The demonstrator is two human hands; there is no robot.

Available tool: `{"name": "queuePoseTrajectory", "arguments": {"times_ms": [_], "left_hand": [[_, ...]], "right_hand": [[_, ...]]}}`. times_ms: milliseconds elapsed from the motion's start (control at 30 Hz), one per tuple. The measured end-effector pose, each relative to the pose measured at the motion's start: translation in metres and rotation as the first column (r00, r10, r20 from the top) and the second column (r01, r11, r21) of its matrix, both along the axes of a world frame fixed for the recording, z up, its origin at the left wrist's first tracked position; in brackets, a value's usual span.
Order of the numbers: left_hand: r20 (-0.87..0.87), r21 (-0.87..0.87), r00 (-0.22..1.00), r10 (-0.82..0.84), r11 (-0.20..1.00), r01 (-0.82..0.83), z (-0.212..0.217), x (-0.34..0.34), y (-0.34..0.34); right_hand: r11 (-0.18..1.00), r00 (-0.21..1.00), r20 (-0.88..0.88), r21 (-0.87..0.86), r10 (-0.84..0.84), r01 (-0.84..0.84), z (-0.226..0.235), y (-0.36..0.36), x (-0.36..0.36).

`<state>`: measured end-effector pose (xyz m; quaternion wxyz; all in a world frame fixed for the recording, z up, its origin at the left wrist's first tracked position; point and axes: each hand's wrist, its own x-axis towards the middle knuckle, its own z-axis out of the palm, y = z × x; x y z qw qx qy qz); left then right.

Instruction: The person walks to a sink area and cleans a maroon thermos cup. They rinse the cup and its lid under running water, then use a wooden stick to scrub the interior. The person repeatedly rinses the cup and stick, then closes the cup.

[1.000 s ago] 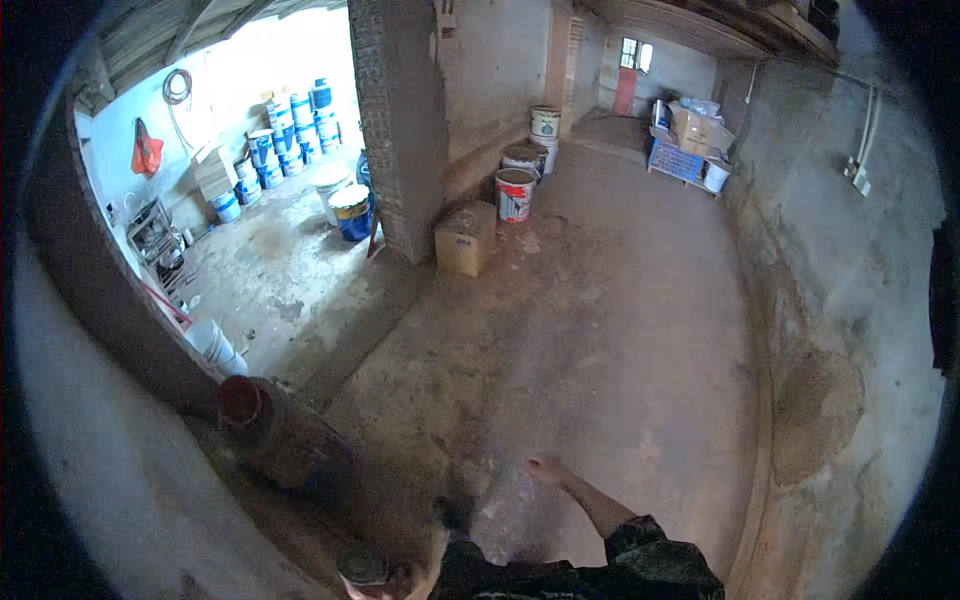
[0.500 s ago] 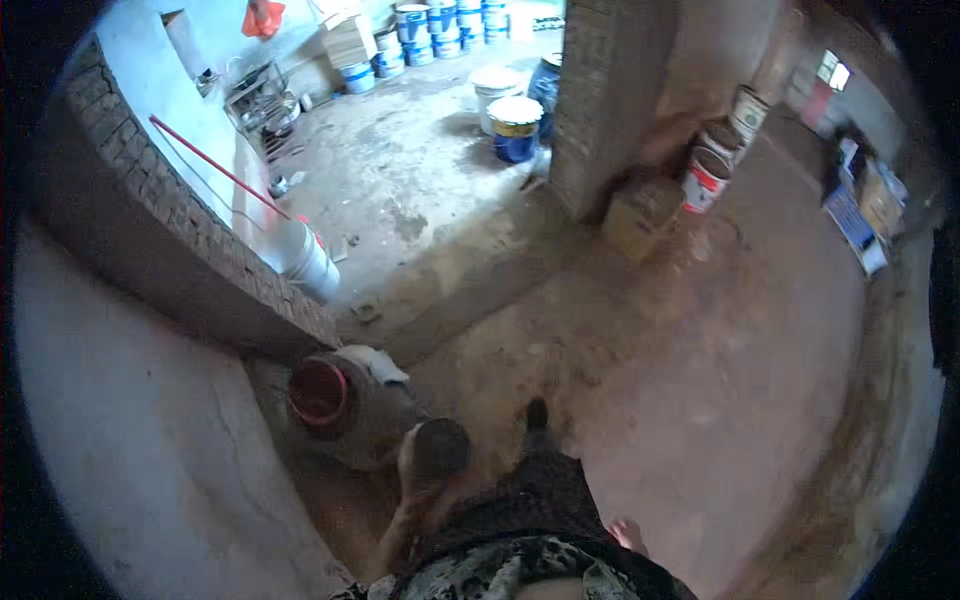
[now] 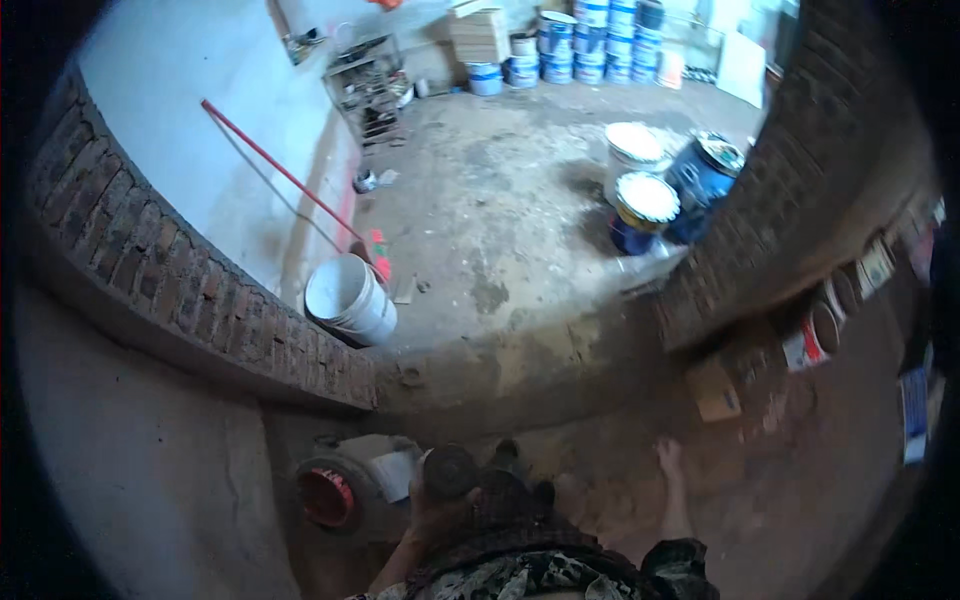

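At the bottom centre, my left hand (image 3: pixel 428 512) is wrapped round a dark, round-topped container (image 3: pixel 450 472), held in front of my body. Its sides are mostly hidden, and its contents cannot be made out. My right hand (image 3: pixel 668 458) hangs out to the right, away from any object, its fingers loosely apart with nothing in them. Left of the held container, a red round tub (image 3: pixel 327 498) sits beside a pale sheet or cloth (image 3: pixel 392 474) in the dim corner by the wall.
A brick wall edge (image 3: pixel 200 280) and a brick pillar (image 3: pixel 770 190) frame the opening ahead. Past it stand a white bucket (image 3: pixel 350 300), a red pole (image 3: pixel 275 165), a blue drum (image 3: pixel 703 185) and stacked paint pails (image 3: pixel 590 45). A cardboard box (image 3: pixel 715 390) lies at right.
My view has turned rightward and moved closer to the opening. The dark container stays in my left hand. My right arm has come further into view, swung outward and forward.
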<state>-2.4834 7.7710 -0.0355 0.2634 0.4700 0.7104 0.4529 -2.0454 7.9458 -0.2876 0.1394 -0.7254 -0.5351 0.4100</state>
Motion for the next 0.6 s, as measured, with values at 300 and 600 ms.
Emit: {"name": "queuePoseTrajectory", "arguments": {"times_ms": [300,600], "left_hand": [[-0.076,0.111,0.987,0.139,0.985,-0.130,-0.003,-0.110,0.225],[0.321,0.160,0.945,0.054,0.981,-0.110,0.013,-0.177,0.473]], "right_hand": [[0.878,0.870,-0.125,0.096,0.478,-0.468,0.087,0.288,-0.257],[0.886,0.946,-0.056,-0.337,0.320,-0.319,-0.008,0.325,-0.162]]}}
